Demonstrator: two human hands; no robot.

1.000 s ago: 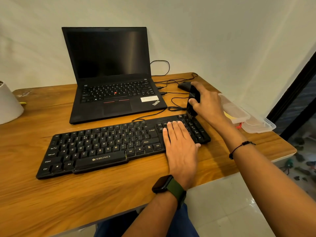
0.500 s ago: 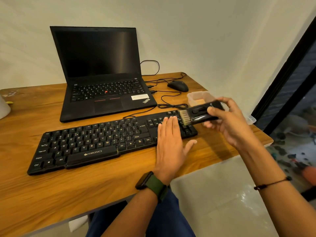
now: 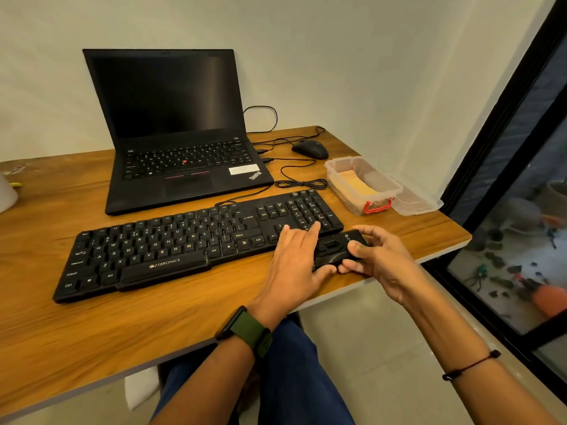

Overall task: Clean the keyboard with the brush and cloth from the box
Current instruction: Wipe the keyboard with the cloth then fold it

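Note:
A black keyboard [image 3: 171, 243] lies across the wooden desk [image 3: 92, 326]. My right hand [image 3: 380, 259] grips the black brush [image 3: 336, 248], which lies nearly flat just in front of the keyboard's right end. Its bristle end is hidden under my left hand [image 3: 294, 259]. That hand lies flat with fingers on the keyboard's right keys and its thumb against the brush. A clear plastic box [image 3: 360, 182] at the right holds a yellow cloth [image 3: 357, 182].
An open black laptop [image 3: 178, 139] stands behind the keyboard. A black mouse [image 3: 310, 148] and its looped cables lie at the back right. The box lid [image 3: 417, 200] lies right of the box by the desk edge. A white object [image 3: 7, 191] is at far left.
My right hand has lifted the brush off the keypad, swung it level and brought it down in front of the keyboard's right end. My left hand has slid right to meet it.

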